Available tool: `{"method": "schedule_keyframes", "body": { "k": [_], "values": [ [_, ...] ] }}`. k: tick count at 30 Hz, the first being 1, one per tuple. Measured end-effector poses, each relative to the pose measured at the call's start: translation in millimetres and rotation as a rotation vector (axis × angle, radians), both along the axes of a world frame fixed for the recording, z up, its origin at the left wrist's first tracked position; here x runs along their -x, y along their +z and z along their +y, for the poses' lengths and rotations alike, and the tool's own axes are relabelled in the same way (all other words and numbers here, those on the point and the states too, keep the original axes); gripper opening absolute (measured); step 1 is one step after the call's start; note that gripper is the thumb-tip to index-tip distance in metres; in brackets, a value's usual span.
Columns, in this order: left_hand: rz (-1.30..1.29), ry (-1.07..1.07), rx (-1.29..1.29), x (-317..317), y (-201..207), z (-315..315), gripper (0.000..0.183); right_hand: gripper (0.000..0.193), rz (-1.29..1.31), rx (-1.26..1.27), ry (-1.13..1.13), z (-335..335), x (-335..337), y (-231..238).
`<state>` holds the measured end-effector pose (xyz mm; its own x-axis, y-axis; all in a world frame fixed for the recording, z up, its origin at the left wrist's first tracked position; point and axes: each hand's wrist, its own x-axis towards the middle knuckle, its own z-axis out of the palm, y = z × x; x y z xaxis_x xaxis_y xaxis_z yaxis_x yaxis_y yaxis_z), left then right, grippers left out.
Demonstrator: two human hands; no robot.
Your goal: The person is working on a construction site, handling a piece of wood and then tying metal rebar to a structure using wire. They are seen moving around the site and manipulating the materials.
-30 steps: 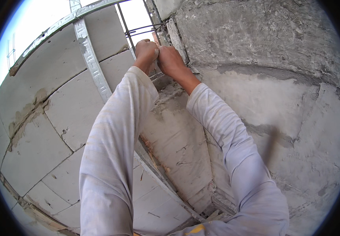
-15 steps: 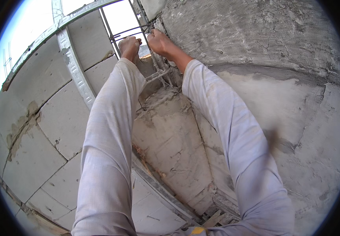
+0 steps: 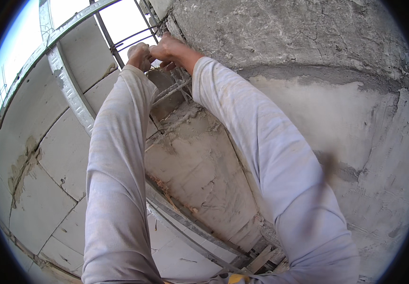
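Note:
Both my arms reach up and forward to a rebar cage [image 3: 130, 38] in the gap between the block wall and the plastered wall. My left hand [image 3: 139, 57] has its fingers curled, just below the thin cross bars. Close against it on the right, my right hand [image 3: 174, 50] is also closed, with the thumb side toward the left hand. Whatever the fingers pinch is hidden or too small to make out. Beneath the hands, a mortar-crusted bar [image 3: 170, 91] crosses the gap above a rough ledge.
On the left rises a wall of pale blocks [image 3: 53, 137], with a perforated metal channel [image 3: 66, 78] running down it and a metal rail [image 3: 79, 24] along its top. The rough grey plastered wall [image 3: 289, 33] fills the right. Wood scraps [image 3: 260, 259] lie low down.
My hands have come together, the right one moving left toward the left one. The view has shifted slightly, so the walls and rebar sit further left.

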<state>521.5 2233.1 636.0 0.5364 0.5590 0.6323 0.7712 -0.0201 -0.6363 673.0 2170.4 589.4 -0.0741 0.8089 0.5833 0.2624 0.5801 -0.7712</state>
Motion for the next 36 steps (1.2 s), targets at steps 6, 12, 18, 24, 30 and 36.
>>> {"method": "schedule_keyframes", "body": {
  "k": [6, 12, 18, 24, 30, 36],
  "values": [
    [-0.715, -0.405, 0.58, 4.7, 8.9, 57.2, 0.008, 0.072, -0.107, -0.093, -0.139, 40.6, -0.5, -1.5],
    [-0.311, 0.207, 0.2, -8.4, 6.9, 0.5, 0.023, 0.071, -0.142, -0.292, -0.243, 20.0, 10.9, -35.3],
    [-0.16, 0.382, 0.513, -12.3, 1.1, -33.9, 0.033, 0.065, -0.132, -0.331, -0.219, 19.5, 6.5, -38.9],
    [-0.216, 0.372, 0.576, -18.8, -0.5, -19.0, 0.038, 0.059, -0.145, -0.288, -0.243, 22.5, -2.4, -40.3],
    [-0.02, 0.403, 0.397, 1.5, 0.7, 1.7, 0.03, 0.06, -0.154, -0.304, -0.2, 15.5, 2.3, -38.9],
    [-0.11, 0.226, 0.233, -6.2, -9.4, -24.7, 0.031, 0.059, -0.144, -0.306, -0.202, 15.9, 3.3, -43.7]
  ]
}}
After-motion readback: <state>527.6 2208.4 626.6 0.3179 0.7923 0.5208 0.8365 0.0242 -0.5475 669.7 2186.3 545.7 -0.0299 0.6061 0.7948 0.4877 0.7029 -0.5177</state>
